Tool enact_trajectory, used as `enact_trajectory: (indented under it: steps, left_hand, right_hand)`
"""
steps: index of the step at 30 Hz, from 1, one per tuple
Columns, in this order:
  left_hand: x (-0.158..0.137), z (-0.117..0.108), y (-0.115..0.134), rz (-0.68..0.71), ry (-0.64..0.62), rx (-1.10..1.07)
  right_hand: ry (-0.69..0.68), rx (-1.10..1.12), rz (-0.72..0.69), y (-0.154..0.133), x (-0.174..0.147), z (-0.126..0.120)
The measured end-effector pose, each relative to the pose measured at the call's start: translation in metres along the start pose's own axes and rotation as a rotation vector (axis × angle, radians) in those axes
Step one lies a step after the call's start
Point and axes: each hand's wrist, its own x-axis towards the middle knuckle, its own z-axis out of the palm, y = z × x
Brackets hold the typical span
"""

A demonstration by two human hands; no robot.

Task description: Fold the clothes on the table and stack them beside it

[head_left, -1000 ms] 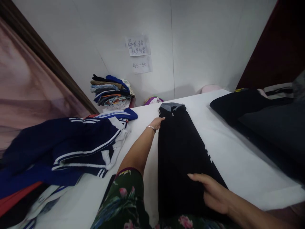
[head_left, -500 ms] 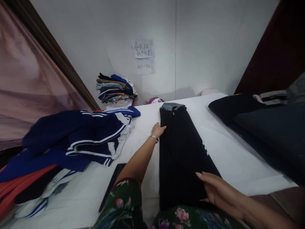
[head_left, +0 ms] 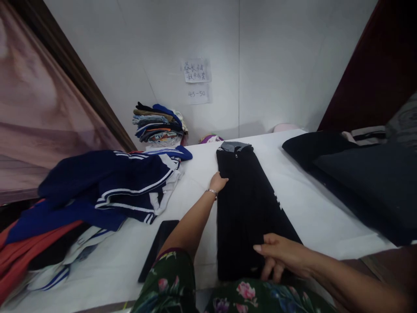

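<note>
A black zip-up jacket point(head_left: 246, 204) with a grey collar lies on the white table, folded into a long narrow strip with its collar toward the wall. My left hand point(head_left: 219, 181) is closed on its left edge below the collar, thumb on top and the other fingers mostly hidden. Over the jacket's lower right part is my right hand point(head_left: 285, 255), its fingers curled at the cloth near the hem and its thumb pointing left. White marks show along the jacket's right edge.
Left on the white table point(head_left: 198, 243) is a loose heap of navy, blue and red clothes point(head_left: 130, 182). A black flat object point(head_left: 158, 248) lies by my left forearm. Dark garments point(head_left: 361, 178) are piled at right. A folded clothes stack point(head_left: 159, 124) stands by the wall under paper signs point(head_left: 197, 80).
My right hand has moved left over the lower part of the jacket and its fingers have curled in. The left hand stays at the jacket's left edge. The view has shifted slightly.
</note>
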Motion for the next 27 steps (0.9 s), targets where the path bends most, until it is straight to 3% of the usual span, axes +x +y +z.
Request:
enact_trajectory:
  steps: [3,6,10,12,14,17,19,22,27]
  left_hand:
    - [-0.005,0.0,0.003,0.042,0.008,0.037]
    - [-0.009,0.004,0.005,0.062,0.019,0.081]
    - [-0.012,0.011,0.009,0.07,0.028,0.159]
    - [-0.013,0.012,0.009,0.075,0.021,0.192]
    - [-0.014,0.012,0.008,0.073,0.014,0.219]
    - [-0.012,0.009,0.004,0.066,0.006,0.243]
    - [-0.008,0.006,0.002,0.057,-0.005,0.242]
    - [0.006,0.001,0.003,0.019,-0.004,0.24]
    - [0.051,-0.004,0.019,-0.033,0.056,0.308]
  right_hand:
    - [0.104,-0.491,-0.123,-0.015,-0.01,-0.025]
    - [0.332,-0.777,-0.477,-0.044,-0.002,-0.045]
    - [0.493,-0.898,-0.831,-0.095,0.055,-0.054]
    - [0.562,-0.993,-0.904,-0.116,0.095,-0.06]
    - [0.638,-1.112,-0.813,-0.129,0.133,-0.073]
    - [0.758,-1.257,-0.433,-0.128,0.169,-0.102]
    - [0.805,-1.267,-0.283,-0.117,0.18,-0.121]
    - [0.845,-1.286,-0.234,-0.101,0.186,-0.138]
    - [0.88,-1.306,-0.245,-0.093,0.192,-0.141]
